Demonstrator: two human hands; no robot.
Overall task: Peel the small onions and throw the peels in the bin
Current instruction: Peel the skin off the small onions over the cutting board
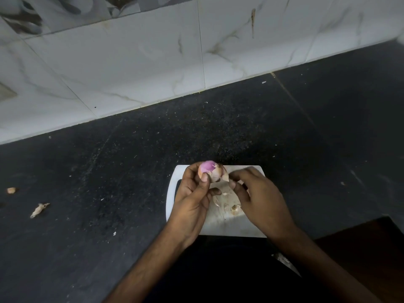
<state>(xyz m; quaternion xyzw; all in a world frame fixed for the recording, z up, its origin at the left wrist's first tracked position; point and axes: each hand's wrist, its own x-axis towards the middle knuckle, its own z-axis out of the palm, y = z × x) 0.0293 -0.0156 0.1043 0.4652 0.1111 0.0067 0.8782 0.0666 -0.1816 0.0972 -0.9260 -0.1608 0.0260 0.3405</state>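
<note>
A small onion (210, 170), purple where bare and pale where skin still clings, is held up between the thumb and fingers of my left hand (193, 200). My right hand (258, 197) pinches a flap of its peel (225, 177) at the onion's right side. Both hands hover over a white cutting board (229, 226). Loose peels (227, 202) lie on the board under the hands. No bin is in view.
The board lies near the front edge of a dark stone counter (131, 171). Two scraps of peel (39, 209) lie on the counter at far left. A marble-tiled wall (131, 62) runs behind. The counter's front edge drops away at the lower right.
</note>
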